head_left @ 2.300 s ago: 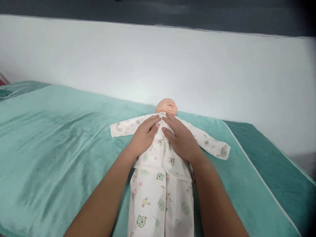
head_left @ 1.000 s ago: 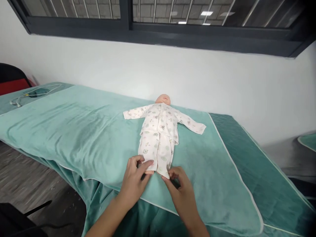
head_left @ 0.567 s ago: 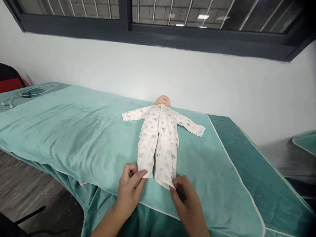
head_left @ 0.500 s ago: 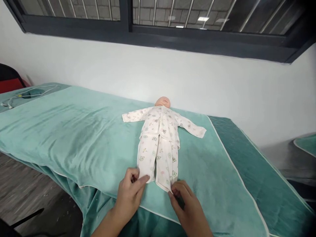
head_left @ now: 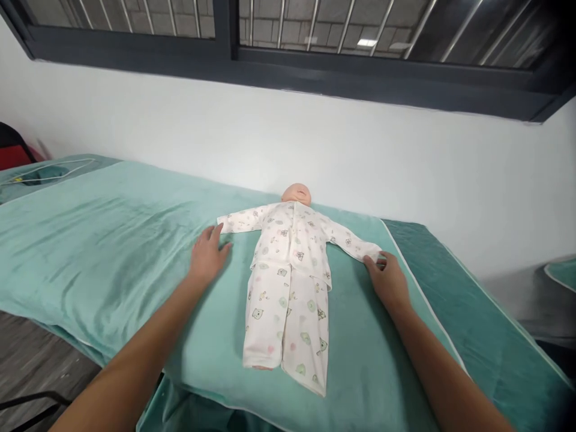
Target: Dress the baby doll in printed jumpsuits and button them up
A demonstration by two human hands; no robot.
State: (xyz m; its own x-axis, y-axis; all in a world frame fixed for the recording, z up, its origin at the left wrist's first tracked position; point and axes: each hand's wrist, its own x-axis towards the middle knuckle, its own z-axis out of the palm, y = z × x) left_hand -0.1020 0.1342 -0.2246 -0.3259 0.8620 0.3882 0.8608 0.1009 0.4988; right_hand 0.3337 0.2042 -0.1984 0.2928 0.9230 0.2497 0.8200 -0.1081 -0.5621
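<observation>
A doll lies on its back on a green cloth, wearing a white patterned top and matching trousers. Both sleeves are spread out to the sides. My left hand is at the cuff of the left sleeve, its fingers apart and nothing held. At the other cuff, my right hand pinches the end of the right sleeve between thumb and fingers. The trouser legs lie side by side, and a bit of the doll shows at the left hem.
Behind the bed stands a white wall under a dark window frame. A darker green cover lies at the right. A cord rests at the far left, near a red and black object.
Both hands have left the trouser hems and moved up and outward to the sleeve cuffs. The trouser legs now lie straighter and closer together. The view has shifted slightly.
</observation>
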